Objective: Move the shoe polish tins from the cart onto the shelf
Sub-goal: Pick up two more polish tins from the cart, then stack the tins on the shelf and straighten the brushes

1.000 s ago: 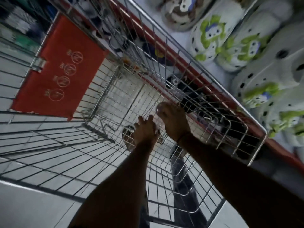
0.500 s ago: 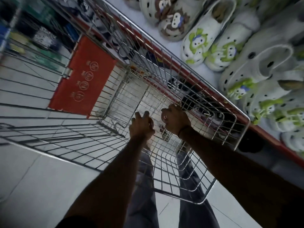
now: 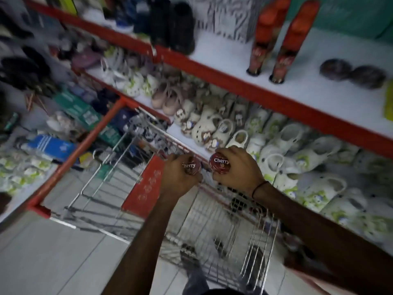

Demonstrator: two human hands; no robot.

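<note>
Both hands were raised above the wire cart (image 3: pixel 212 226), each closed around one round red shoe polish tin with the lid, lettered "Cherry", facing the camera. The left hand (image 3: pixel 179 179) gripped the left tin (image 3: pixel 192 166), fingers wrapped over its rim; the right hand (image 3: pixel 238 169) gripped the right tin (image 3: pixel 219 163) the same way. The two tins were side by side, close but apart, in front of the lower shelf of white clogs (image 3: pixel 280 145). On the upper shelf (image 3: pixel 234 58) two tall red spray cans (image 3: pixel 276 39) stood upright, with two dark round tins (image 3: pixel 353 74) well to their right. The frame was motion-blurred.
</note>
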